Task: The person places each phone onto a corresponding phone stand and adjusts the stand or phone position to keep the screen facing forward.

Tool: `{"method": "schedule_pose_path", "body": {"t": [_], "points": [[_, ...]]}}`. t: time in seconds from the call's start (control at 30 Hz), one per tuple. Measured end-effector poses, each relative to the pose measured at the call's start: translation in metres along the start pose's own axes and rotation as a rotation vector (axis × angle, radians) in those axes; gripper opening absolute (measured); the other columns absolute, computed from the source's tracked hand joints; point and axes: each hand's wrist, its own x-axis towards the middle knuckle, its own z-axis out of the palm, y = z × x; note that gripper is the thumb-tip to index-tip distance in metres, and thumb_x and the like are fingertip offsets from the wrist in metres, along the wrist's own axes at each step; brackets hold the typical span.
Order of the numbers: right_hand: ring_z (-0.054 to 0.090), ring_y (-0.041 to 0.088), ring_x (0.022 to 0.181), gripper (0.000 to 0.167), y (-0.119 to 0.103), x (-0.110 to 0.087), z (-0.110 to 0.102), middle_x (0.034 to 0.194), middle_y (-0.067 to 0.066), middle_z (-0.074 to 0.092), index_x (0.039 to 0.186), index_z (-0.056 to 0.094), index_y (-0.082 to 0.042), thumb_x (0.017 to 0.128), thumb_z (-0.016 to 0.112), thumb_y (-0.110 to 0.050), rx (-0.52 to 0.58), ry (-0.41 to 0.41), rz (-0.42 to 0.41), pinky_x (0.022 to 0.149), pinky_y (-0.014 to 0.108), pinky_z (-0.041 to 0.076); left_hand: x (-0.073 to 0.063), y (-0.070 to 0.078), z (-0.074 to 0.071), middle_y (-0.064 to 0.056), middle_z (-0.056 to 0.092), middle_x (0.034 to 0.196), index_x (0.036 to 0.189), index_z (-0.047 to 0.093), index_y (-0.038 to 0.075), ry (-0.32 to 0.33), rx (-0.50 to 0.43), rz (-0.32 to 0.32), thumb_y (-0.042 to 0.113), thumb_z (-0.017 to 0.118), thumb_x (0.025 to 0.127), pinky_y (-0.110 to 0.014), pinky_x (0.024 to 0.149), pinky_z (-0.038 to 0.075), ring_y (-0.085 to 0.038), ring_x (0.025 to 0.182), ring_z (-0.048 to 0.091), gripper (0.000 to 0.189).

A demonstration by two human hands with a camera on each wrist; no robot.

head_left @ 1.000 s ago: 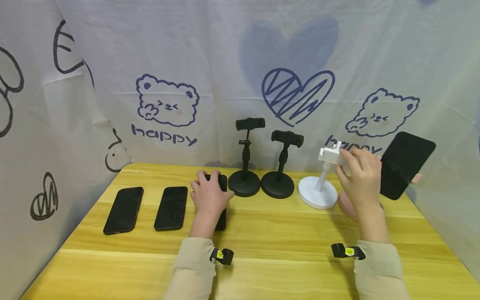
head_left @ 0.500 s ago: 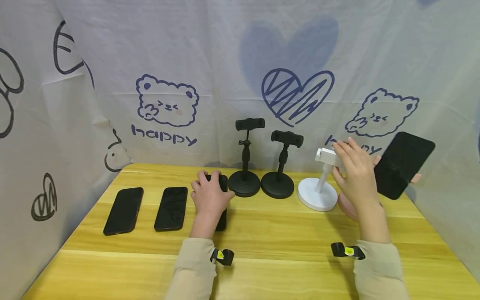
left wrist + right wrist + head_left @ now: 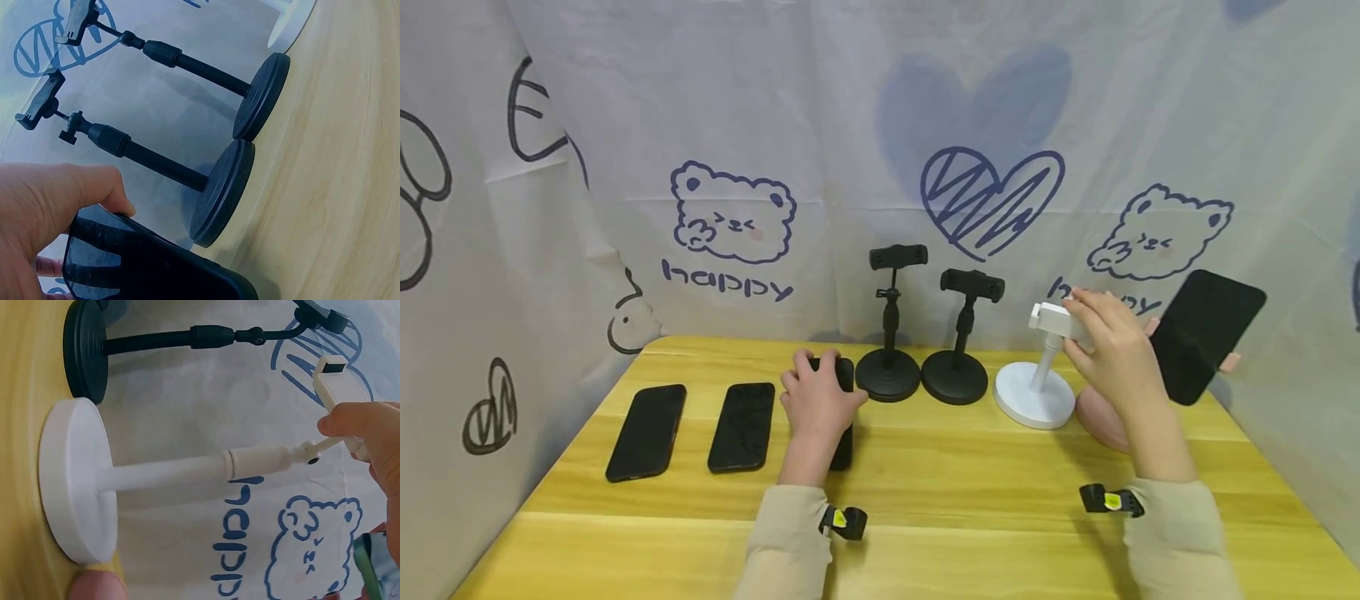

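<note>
My left hand (image 3: 820, 400) grips a black phone (image 3: 844, 450) lying on the table, thumb at its right edge and fingers at its far end. In the left wrist view, the thumb presses the side of the phone (image 3: 162, 265). My right hand (image 3: 1112, 346) holds the clamp head (image 3: 1051, 319) of a white phone stand (image 3: 1032, 398). From the right wrist view, the thumb lies on the white clamp (image 3: 337, 387), and the other fingers are partly hidden behind it. The stand's round base rests on the table.
Two black phone stands (image 3: 887, 379) (image 3: 955, 382) stand left of the white one. A pink stand (image 3: 1101, 418) at the right holds a dark phone (image 3: 1208, 333). Two more phones (image 3: 646, 433) (image 3: 741, 427) lie at the left. A printed curtain (image 3: 842, 125) hangs behind the table.
The white clamp head has turned slightly and its top knob no longer shows. My right fingers have shifted along it. The left hand stays on its phone; the head view has tilted up a little.
</note>
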Motion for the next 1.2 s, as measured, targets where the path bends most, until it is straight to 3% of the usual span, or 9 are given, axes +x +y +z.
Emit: {"method": "schedule_pose_path", "body": {"t": [0.37, 0.77, 0.9, 1.03, 1.2], "points": [[0.054, 0.039, 0.118, 0.040, -0.001, 0.020, -0.021, 0.123, 0.021, 0.064, 0.112, 0.065, 0.005, 0.074, 0.076, 0.001, 0.012, -0.146, 0.040, 0.100, 0.057, 0.045, -0.001, -0.001, 0.002, -0.016, 0.031, 0.146, 0.136, 0.051, 0.022, 0.041, -0.016, 0.018, 0.040, 0.077, 0.078, -0.060, 0.094, 0.038, -0.046, 0.122, 0.036, 0.066], [0.050, 0.045, 0.124, 0.043, 0.001, 0.029, -0.026, 0.124, 0.022, 0.064, 0.117, 0.064, 0.003, 0.077, 0.076, -0.005, 0.068, -0.237, 0.172, 0.101, 0.062, 0.042, -0.004, 0.000, 0.004, -0.014, 0.032, 0.146, 0.136, 0.053, 0.024, 0.123, -0.067, 0.087, 0.037, 0.077, 0.078, -0.059, 0.094, 0.040, -0.044, 0.120, 0.038, 0.064], [0.049, 0.042, 0.126, 0.045, 0.002, 0.023, -0.021, 0.131, 0.021, 0.060, 0.122, 0.062, 0.001, 0.080, 0.075, -0.006, 0.061, -0.209, 0.162, 0.102, 0.060, 0.041, -0.004, 0.001, 0.004, -0.013, 0.034, 0.146, 0.135, 0.054, 0.025, 0.187, -0.098, 0.127, 0.034, 0.078, 0.077, -0.058, 0.094, 0.041, -0.044, 0.118, 0.039, 0.064], [0.048, 0.037, 0.132, 0.048, 0.002, 0.014, -0.017, 0.135, 0.019, 0.058, 0.128, 0.059, -0.002, 0.083, 0.073, -0.006, 0.035, -0.130, 0.145, 0.105, 0.058, 0.040, -0.004, 0.002, 0.006, -0.014, 0.036, 0.144, 0.133, 0.055, 0.023, 0.265, -0.120, 0.202, 0.031, 0.079, 0.076, -0.056, 0.095, 0.041, -0.044, 0.117, 0.040, 0.063], [0.045, 0.031, 0.138, 0.049, -0.003, 0.007, -0.013, 0.136, 0.017, 0.058, 0.131, 0.059, -0.006, 0.084, 0.074, -0.006, 0.024, -0.039, 0.182, 0.106, 0.059, 0.038, -0.004, 0.003, 0.010, -0.017, 0.039, 0.141, 0.131, 0.057, 0.020, 0.360, -0.125, 0.289, 0.027, 0.079, 0.075, -0.056, 0.092, 0.043, -0.045, 0.113, 0.042, 0.060]]}}
